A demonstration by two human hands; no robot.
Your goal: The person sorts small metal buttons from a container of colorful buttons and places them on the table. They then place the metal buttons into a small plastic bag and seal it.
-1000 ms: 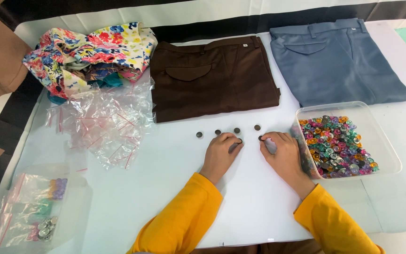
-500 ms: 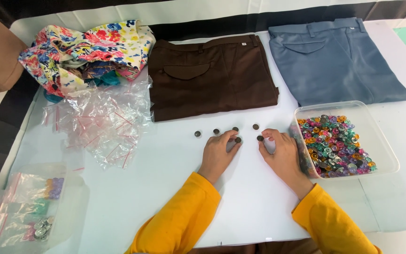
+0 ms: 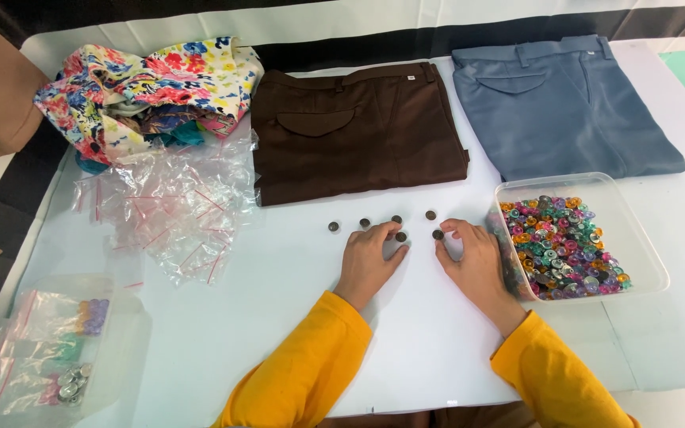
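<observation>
Touching dark buttons (image 3: 396, 230) — row running left-right, both hands (image 3: 370, 257)

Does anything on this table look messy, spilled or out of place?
Nothing looks spilled or damaged. The brown trousers and blue trousers lie folded flat. Only the floral cloth is crumpled, with a loose heap of clear bags beside it. The dark buttons sit in a loose row by both hands.

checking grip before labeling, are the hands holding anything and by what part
Nothing is lifted. The left hand touches a dark button on the table; the right hand touches another.
</observation>
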